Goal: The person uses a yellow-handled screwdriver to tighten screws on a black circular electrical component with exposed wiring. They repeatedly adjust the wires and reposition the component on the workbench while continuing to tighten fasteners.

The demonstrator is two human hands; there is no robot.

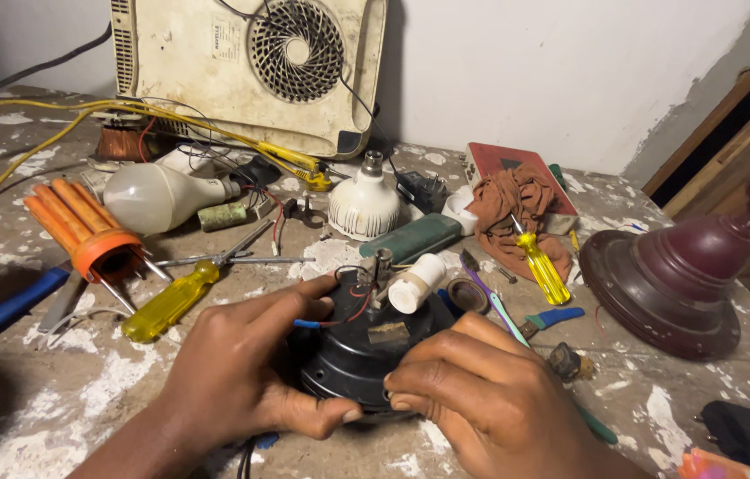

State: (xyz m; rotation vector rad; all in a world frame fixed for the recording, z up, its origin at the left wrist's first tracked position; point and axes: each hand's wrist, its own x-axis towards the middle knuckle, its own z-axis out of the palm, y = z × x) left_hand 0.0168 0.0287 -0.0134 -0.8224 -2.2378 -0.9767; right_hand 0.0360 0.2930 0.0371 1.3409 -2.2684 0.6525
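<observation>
Black housing (353, 355) partly hidden by both hands, maroon fan base (677, 284) blurred – cut off at right edge

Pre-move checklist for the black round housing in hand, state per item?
1. Both hands on the black housing: ok; left hand and right hand grip its rim.
2. Housing resting on the bench: cannot tell, hands hide its base.
3. Red and blue wires on top free of the fingers: not ok, the left index finger lies beside them.
4. White cylinder seated on top: cannot tell.
5. Yellow screwdriver close by: ok, lying left of the housing.
</observation>
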